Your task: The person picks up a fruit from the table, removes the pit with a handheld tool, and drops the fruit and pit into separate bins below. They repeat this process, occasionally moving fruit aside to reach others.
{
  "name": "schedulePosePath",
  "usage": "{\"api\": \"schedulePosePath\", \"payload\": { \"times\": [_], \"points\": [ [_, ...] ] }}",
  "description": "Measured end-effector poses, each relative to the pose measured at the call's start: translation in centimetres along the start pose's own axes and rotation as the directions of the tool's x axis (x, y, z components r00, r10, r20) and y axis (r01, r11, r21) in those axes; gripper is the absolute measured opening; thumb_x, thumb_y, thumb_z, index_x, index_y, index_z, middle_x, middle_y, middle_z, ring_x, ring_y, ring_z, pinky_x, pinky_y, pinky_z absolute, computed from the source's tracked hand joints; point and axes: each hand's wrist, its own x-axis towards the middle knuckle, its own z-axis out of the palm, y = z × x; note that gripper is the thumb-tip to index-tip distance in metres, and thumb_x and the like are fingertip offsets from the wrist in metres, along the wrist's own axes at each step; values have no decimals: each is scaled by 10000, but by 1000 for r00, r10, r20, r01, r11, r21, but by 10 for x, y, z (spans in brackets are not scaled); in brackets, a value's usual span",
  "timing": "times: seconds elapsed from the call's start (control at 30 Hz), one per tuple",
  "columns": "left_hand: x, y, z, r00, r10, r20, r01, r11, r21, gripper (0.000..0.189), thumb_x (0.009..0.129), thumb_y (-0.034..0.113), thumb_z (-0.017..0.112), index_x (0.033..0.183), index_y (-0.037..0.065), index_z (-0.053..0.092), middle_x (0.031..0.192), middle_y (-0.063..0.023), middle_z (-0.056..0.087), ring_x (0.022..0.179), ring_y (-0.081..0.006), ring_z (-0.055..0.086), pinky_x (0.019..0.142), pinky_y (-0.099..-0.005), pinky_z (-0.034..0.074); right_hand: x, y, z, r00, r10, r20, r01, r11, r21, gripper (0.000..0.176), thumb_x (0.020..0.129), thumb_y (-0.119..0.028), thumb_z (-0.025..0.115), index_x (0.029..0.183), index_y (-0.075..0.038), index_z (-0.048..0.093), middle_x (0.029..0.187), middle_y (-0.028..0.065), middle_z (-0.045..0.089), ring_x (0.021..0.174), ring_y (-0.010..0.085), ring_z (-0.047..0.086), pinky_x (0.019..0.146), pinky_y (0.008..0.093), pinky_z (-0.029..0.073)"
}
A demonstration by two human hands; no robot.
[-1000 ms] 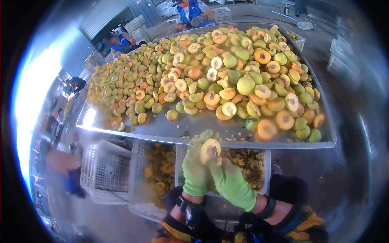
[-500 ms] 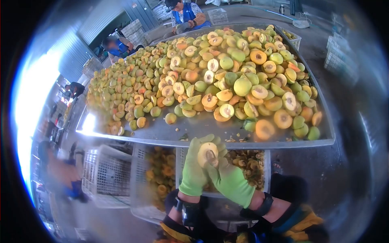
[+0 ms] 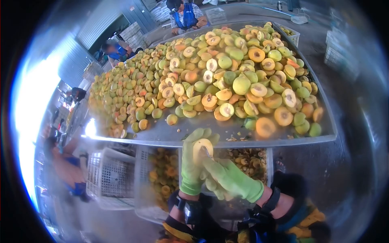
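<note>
A halved yellow-fleshed peach (image 3: 201,149) rests in my left hand (image 3: 190,166), its cut face turned up and the gloved fingers curled round its far side. My right hand (image 3: 233,178), in the same green glove, is closed close against it. From its fingers a thin metal tool tip (image 3: 209,154) reaches the centre of the cut face; the rest of that tool is hidden in the grip. Both hands are just in front of the near edge of a metal table (image 3: 162,135), above the crates.
Halved peaches (image 3: 227,81) are heaped on the table. Below its edge stand a crate of peach pieces (image 3: 162,178), a crate of brown pits and scraps (image 3: 251,162) and a white crate (image 3: 111,174). Co-workers sit at the far side (image 3: 186,18) and left (image 3: 69,166).
My right hand has turned and its fingers have moved down below the peach, with the metal tip now showing at its centre. The left hand still holds the peach, slightly further left.
</note>
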Motion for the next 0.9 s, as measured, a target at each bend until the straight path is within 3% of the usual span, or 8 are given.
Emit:
{"api": "schedulePosePath", "payload": {
  "times": [0.07, 0.13, 0.17, 0.27, 0.33, 0.4, 0.6, 0.9],
  "points": [
    [9, -2, -9, 993, -7, 114, -55, 848, 528, 364, 1007, 306, 459, 1206, 12, 536, 1211, -139, 590, 1108, -296, 583, 954, -384, 488, 4, 4, -7, 1000, 17, -5, -17, 1000, 17, 506, 980, -509, 496, 977, -10, 578, 634, 11, 565, 418, 124, 521, 376, 261, 412],
    [17, 6, -19, 975, -191, 114, 111, 862, 495, 406, 1021, 349, 442, 1188, -2, 558, 1146, -170, 628, 1026, -293, 631, 874, -342, 531, 20, 24, -19, 962, -257, -97, 212, 918, -334, 443, 990, -444, 515, 1010, -10, 600, 642, 52, 586, 485, 161, 575, 444, 276, 444],
    [16, 9, -18, 942, -325, 87, 290, 915, 280, 414, 1024, 351, 446, 1190, -10, 563, 1107, -178, 643, 966, -290, 652, 828, -337, 548, 47, 62, -31, 640, -762, 103, 553, 363, -749, 337, 989, -346, 539, 992, -18, 617, 671, 116, 610, 582, 203, 622, 534, 303, 475],
    [9, 2, -10, 914, -406, 14, 405, 914, 13, 429, 1028, 353, 449, 1189, -28, 563, 1004, -182, 672, 814, -268, 686, 716, -325, 580, 44, 69, -22, 438, -831, 344, 420, -149, -895, 261, 936, -44, 463, 1178, -46, 560, 734, 113, 569, 597, 221, 597, 435, 306, 401],
    [5, 1, 3, 971, -209, -115, 229, 951, 208, 430, 1027, 360, 441, 1163, -27, 570, 996, -173, 668, 839, -258, 685, 734, -333, 583, 40, 64, -13, 459, -865, 204, 579, 116, -807, 234, 976, -170, 500, 1161, -38, 558, 719, 92, 571, 542, 186, 577, 425, 279, 402],
    [2, 5, 11, 990, -102, -93, 129, 920, 370, 489, 998, 407, 446, 1132, -50, 553, 1019, -197, 647, 825, -319, 662, 744, -415, 572, 10, 21, 0, 992, -99, -75, 82, 975, -204, 327, 984, -354, 527, 1068, -43, 584, 676, 60, 563, 458, 130, 529, 382, 244, 379],
    [3, 10, -14, 954, -258, 151, 264, 964, -20, 497, 936, 406, 522, 1080, -64, 595, 994, -204, 660, 811, -334, 663, 747, -426, 566, -3, -5, -13, 979, 128, 160, -89, 969, -231, 455, 961, -499, 515, 909, -55, 599, 586, 26, 524, 378, 93, 460, 313, 213, 311],
    [3, 33, -19, 793, -411, 451, 137, 840, 525, 205, 910, 74, 559, 999, -33, 710, 963, -100, 714, 859, -162, 657, 797, -283, 521, -8, 3, -38, 842, 305, 445, -271, 952, -140, 482, 956, -539, 511, 918, -65, 590, 549, -15, 457, 347, 75, 365, 305, 216, 267]
  ]
}}
